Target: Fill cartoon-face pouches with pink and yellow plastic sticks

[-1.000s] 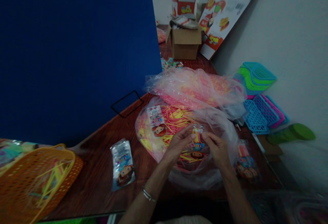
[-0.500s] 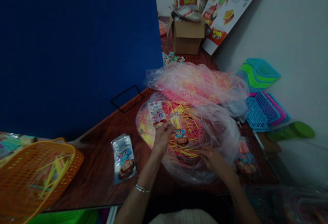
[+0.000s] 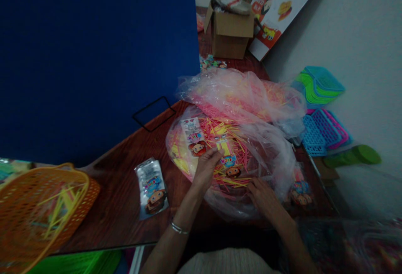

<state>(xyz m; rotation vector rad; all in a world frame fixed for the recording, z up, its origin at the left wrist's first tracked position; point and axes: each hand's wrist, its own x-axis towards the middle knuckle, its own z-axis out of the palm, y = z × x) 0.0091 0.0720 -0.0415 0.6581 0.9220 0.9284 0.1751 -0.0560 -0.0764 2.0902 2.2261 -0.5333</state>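
My left hand [image 3: 207, 166] pinches a small printed packet [image 3: 226, 157] with yellow sticks inside, holding it over an open clear plastic bag [image 3: 276, 157] full of pink and yellow sticks [image 3: 234, 134]. My right hand [image 3: 262, 192] rests lower in the same bag among the loose sticks, fingers curled; what they hold is hidden. Another printed packet [image 3: 194, 136] lies on the sticks at the bag's left side. A flat packet [image 3: 151, 187] with a cartoon face lies on the brown table [image 3: 119, 207] to the left of my left arm.
An orange basket [image 3: 37, 207] with sticks sits at the front left. A blue panel [image 3: 94, 56] stands behind the table. A second bag of sticks [image 3: 241, 96] lies beyond the first. A cardboard box [image 3: 230, 33] stands far back. Stacked coloured baskets [image 3: 320, 94] are at the right.
My right hand let go of the packet and dropped into the loose sticks. My left hand kept the packet and carried it left, then slightly back right.
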